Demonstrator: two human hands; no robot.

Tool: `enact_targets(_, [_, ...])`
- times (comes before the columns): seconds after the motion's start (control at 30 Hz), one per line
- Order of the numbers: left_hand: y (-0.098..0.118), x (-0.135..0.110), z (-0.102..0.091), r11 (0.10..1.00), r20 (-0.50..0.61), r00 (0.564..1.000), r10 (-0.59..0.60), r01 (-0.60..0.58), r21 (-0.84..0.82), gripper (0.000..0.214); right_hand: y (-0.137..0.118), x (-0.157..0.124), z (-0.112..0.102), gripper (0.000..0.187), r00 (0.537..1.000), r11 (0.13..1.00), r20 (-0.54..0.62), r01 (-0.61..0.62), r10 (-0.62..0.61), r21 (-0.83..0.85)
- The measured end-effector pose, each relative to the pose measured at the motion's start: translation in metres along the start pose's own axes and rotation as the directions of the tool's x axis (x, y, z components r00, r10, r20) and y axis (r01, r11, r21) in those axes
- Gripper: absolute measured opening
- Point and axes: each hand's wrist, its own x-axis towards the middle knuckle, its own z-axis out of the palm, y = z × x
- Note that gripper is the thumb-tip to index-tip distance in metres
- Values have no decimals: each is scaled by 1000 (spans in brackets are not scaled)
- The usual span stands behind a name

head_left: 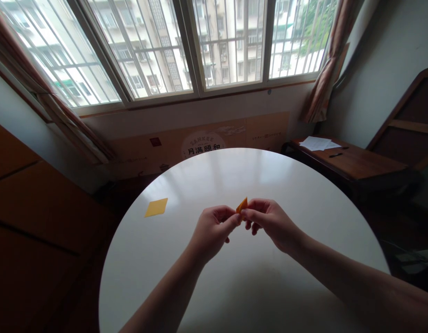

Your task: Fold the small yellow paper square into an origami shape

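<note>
Above the middle of a round white table [158, 259], both my hands pinch one small piece of folded orange paper [242, 205]. My left hand [213, 231] grips its lower left side between thumb and forefinger. From the other side, my right hand [269, 219] holds it with thumb and fingertips. The paper's top corner points upward; its lower part is hidden behind my fingers. Flat on the table to the left lies a yellow square of paper [156, 207], apart from both hands.
A brown wooden side table [369, 159] at the right carries white sheets [318, 143] and a dark pen [335, 155]. Behind the round table stands a printed tan panel [265, 129] under the barred windows. An orange-brown cabinet [33, 208] is at the left.
</note>
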Motion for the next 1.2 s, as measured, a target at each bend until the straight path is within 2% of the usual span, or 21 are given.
enact_targets(0.17, [-2,0,0,999,10,1000,-17,17,-34,26,2,0,0,18,1000,1000,6,-3,3,0])
enact_targets(0.37, [-4,2,-4,995,59,998,24,-30,98,32,3,3,-1,18,999,999,1,35,-35,-32])
enact_targets(0.6, [-6,2,-3,974,-28,991,134,-127,186,24,4,1,0,17,996,982,46,77,-70,-171])
enact_targets(0.8, [-7,2,-1,987,-52,991,120,-113,111,23,3,-2,1,15,993,957,70,112,-96,-268])
enact_targets(1.07, [-6,6,-4,999,-4,1000,28,-28,31,32,3,1,-1,18,997,985,47,62,-55,-160])
enact_targets(1.2, [-6,3,-3,989,21,997,72,-74,132,26,4,2,-2,18,999,993,16,46,-44,-113])
